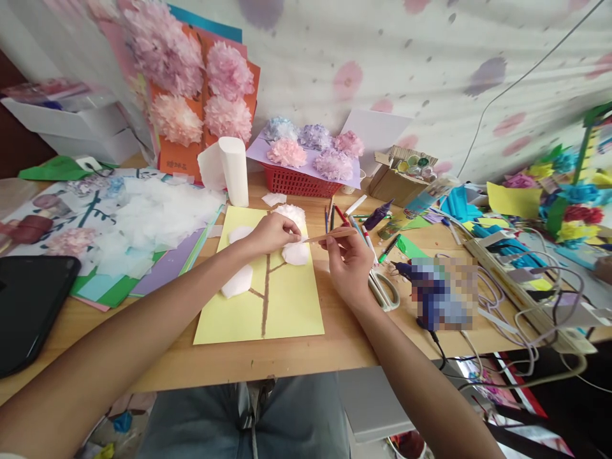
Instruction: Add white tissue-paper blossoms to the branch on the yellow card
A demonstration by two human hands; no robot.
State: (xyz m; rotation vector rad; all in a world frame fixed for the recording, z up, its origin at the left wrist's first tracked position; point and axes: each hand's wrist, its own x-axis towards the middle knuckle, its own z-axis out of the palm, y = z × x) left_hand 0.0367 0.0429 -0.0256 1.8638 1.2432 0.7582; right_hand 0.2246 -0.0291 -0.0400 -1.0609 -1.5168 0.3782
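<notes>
A yellow sheet (pixel 296 306) lies in front of me with a brown branching stem (pixel 266 296) drawn on it. White paper pieces (pixel 238 282) sit around the branches, and a ruffled white paper flower (pixel 291 215) is at the top. Over the upper part of the sheet, my left hand (pixel 273 234) is closed in a pinch near a white paper piece (pixel 296 254); what its fingertips hold is hidden. My right hand (pixel 352 264), just right of the sheet, grips a slim tan stick-like tool (pixel 318 238), its tip pointing left towards my left fingers.
Scissors (pixel 391 292), pens and a partly blurred blue glue gun (pixel 423 284) lie to the right, beside a power strip (pixel 526 287) with tangled cables. White tissue sheets (pixel 157 210) and a black device (pixel 36 312) are left. A paper roll (pixel 234 172) and red basket (pixel 301 182) stand behind.
</notes>
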